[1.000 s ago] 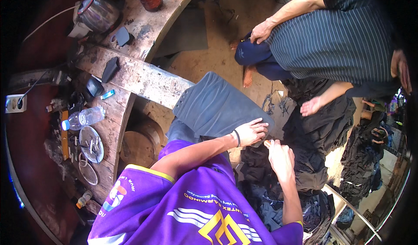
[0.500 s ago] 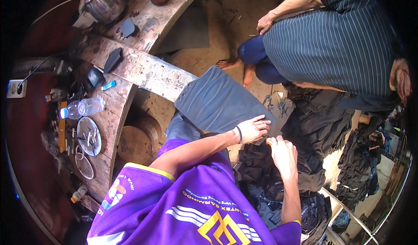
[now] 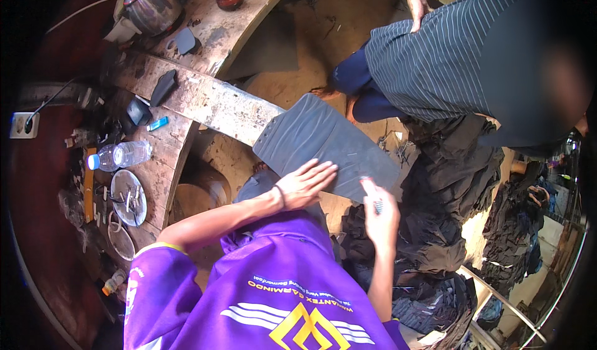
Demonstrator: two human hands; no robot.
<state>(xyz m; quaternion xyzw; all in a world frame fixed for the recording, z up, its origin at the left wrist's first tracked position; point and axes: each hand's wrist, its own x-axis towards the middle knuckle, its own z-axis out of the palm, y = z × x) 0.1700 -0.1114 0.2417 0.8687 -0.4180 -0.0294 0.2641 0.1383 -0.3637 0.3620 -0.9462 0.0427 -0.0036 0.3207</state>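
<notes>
A dark grey, creased sheet [image 3: 329, 141], rubbery in look, lies with its far left end by a worn wooden plank [image 3: 230, 110] and its near edge above my lap. My left hand [image 3: 308, 182] rests flat on its near edge, fingers stretched out. Close to the sheet's near right corner, my right hand [image 3: 382, 216] is closed around a small tool [image 3: 377, 204] with a ridged grip. Motion blurs its tip, so its exact kind does not show.
Dark cloth scraps [image 3: 435, 182] are heaped on my right. Beyond them a person in a striped shirt [image 3: 429, 64] bends close by. On the left bench stand a plastic bottle [image 3: 132, 154], a round ashtray [image 3: 128, 194], a blue lighter [image 3: 158, 124] and a kettle [image 3: 152, 8].
My left hand has slid left along the sheet and flattened. My right hand has drawn left with the small tool, away from the left hand. The other person has leaned and shifted an arm.
</notes>
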